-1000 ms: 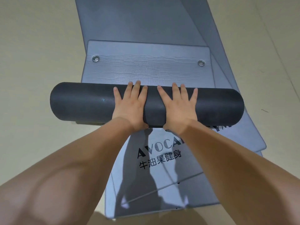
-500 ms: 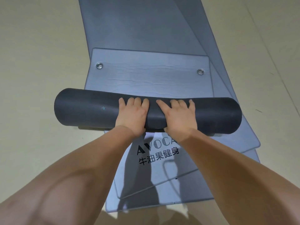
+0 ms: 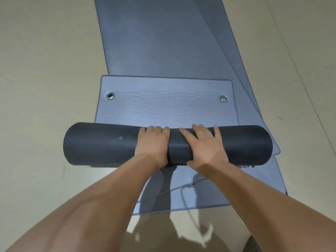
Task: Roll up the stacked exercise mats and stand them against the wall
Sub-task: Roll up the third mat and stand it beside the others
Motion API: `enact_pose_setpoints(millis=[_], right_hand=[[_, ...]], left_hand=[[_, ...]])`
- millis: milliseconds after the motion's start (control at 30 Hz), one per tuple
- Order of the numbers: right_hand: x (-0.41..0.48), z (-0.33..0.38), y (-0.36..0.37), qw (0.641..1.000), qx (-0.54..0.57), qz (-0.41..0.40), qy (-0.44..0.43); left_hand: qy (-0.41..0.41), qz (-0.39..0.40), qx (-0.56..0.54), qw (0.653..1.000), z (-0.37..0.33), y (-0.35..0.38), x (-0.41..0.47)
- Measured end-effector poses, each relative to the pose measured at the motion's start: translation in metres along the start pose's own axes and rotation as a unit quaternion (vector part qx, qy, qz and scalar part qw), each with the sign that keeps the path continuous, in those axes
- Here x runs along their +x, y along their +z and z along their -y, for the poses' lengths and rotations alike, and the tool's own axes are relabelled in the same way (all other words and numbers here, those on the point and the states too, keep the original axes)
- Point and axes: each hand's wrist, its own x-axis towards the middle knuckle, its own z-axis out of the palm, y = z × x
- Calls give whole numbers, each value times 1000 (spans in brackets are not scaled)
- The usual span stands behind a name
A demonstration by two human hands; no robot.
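Two hands are bearing down side by side on the middle of the dark roll (image 3: pixel 101 144), lying crosswise on the stacked mats (image 3: pixel 163 42) with its left end jutting past their left edge. The left hand (image 3: pixel 151 142) is curling its fingers over the top; the right hand (image 3: pixel 203 144) is pressing with fingers spread, nearly straight. The unrolled flap (image 3: pixel 167 106) is lying straight beyond both hands, so I'd judge the push is needing to go squarely away from the person.
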Motion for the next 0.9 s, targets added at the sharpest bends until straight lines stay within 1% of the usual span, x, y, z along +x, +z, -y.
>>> enact_pose_setpoints(millis=[133, 200, 267, 333, 400, 467, 500, 600, 667, 767, 833, 900], right_hand=[[-17, 16, 29, 997, -17, -80, 16], [-22, 22, 40, 995, -29, -89, 27], [-18, 22, 40, 997, -30, -68, 30], [-6, 19, 32, 998, -28, -38, 34], [12, 13, 20, 999, -23, -31, 30], [33, 8, 7, 999, -12, -28, 27], [43, 4, 1, 999, -14, -29, 25], [69, -4, -14, 999, -22, -20, 21], [75, -8, -17, 999, -22, -32, 10], [65, -9, -4, 996, 1, -94, -4], [51, -4, 15, 991, -3, -132, 1], [44, -2, 29, 990, -15, -139, 7]], left_hand=[[22, 31, -12, 999, 13, -15, 21], [39, 38, -24, 998, 19, -18, 25], [43, 4, -38, 998, 23, -15, 20], [31, -56, -41, 997, 25, -5, 6], [28, -137, -28, 990, 24, 13, -10], [26, -170, -8, 985, 19, 32, -20], [15, -161, -10, 987, 16, 39, -23], [-29, -76, -33, 996, 9, 43, -18], [-35, -34, -42, 998, 11, 37, -5], [-38, -20, -56, 998, 20, 22, 21], [-42, -7, -62, 997, 27, 11, 40], [-44, 6, -48, 998, 33, 0, 61]])
